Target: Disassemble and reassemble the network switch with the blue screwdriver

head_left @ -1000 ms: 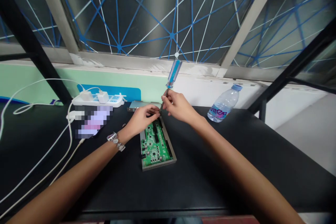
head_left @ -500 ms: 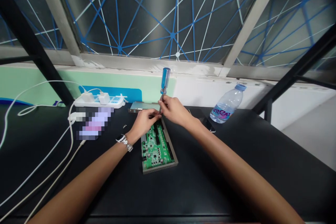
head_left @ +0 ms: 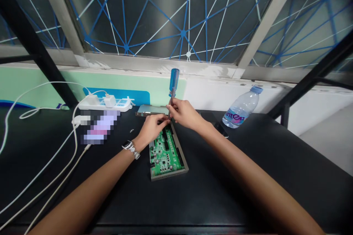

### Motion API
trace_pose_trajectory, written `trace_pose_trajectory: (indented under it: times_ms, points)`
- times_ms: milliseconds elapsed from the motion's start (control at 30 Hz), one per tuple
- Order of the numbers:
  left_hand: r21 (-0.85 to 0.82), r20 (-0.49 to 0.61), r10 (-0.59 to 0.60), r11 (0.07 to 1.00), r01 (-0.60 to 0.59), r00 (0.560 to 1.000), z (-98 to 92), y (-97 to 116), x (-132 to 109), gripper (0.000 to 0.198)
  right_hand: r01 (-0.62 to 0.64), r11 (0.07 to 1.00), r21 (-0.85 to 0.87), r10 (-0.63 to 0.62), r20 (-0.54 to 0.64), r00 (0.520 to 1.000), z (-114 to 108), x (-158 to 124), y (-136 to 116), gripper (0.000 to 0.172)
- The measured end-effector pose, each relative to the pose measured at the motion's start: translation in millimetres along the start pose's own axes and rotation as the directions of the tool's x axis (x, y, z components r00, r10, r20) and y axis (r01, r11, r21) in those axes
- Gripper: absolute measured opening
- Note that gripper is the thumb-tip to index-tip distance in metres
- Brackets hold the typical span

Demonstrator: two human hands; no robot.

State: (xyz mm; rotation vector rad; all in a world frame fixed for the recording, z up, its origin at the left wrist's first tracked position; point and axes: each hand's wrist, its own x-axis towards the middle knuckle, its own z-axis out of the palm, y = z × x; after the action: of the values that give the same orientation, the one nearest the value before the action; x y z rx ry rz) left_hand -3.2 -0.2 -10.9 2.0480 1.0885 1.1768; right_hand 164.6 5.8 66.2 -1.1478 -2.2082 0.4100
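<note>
My right hand (head_left: 184,112) pinches the shaft of a screwdriver (head_left: 174,80) with a clear and blue handle. The tool stands almost upright, its tip low at the far end of a green circuit board (head_left: 165,156) in a grey metal frame. My left hand (head_left: 152,127), with a watch (head_left: 129,146) on its wrist, is closed near that tip. Its thumb and forefinger meet over the board's far edge, and whatever lies between them is hidden. Behind the hands rests a flat metal cover (head_left: 151,110). A few tiny metal bits, perhaps screws (head_left: 131,131), lie left of my left hand.
At the back left is a white power strip (head_left: 116,103) with plugs and white cables (head_left: 75,147). A blurred-out, phone-like object (head_left: 100,128) lies before it. On the right stand a tilted water bottle (head_left: 241,108) and a dark, flat object (head_left: 221,130).
The view has shifted slightly. Both hands keep their places at the board's far end, and the screwdriver handle seems turned a little.
</note>
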Motion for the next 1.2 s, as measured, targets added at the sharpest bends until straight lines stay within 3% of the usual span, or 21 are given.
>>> trace_pose_trajectory:
  times_ms: [233, 467, 633, 733, 933, 1200]
  points:
    - [0.053, -0.024, 0.022, 0.998, -0.021, 0.999, 2.3, 2, -3, 0.014, 0.014, 0.998, 0.065, -0.016, 0.026, 1.0, 1, 1, 5, 0.015]
    - [-0.033, -0.122, 0.0, 0.999, -0.004, 0.993, 9.8, 2, 0, 0.009, 0.005, 0.999, 0.054, -0.006, 0.007, 1.0, 3, 1, 4, 0.018]
    - [-0.134, -0.09, -0.046, 0.99, 0.034, 0.995, 8.9, 0, 2, 0.011, 0.014, 0.999, 0.029, -0.014, -0.004, 1.0, 0, 1, 6, 0.019]
    - [-0.155, -0.059, -0.051, 0.987, 0.041, 0.997, 7.1, 0, 1, 0.015, -0.002, 0.986, 0.166, -0.009, 0.066, 0.998, -6, 3, 8, 0.018]
    - [-0.063, -0.015, 0.003, 0.998, -0.004, 1.0, 2.8, 7, -1, 0.02, -0.172, 0.879, 0.445, 0.064, 0.247, 0.967, -15, 4, 4, 0.024]
    - [-0.073, -0.156, 0.035, 0.996, -0.047, 0.987, 8.9, 9, -1, 0.011, -0.134, 0.894, 0.427, 0.087, 0.129, 0.988, -5, 5, 8, 0.015]
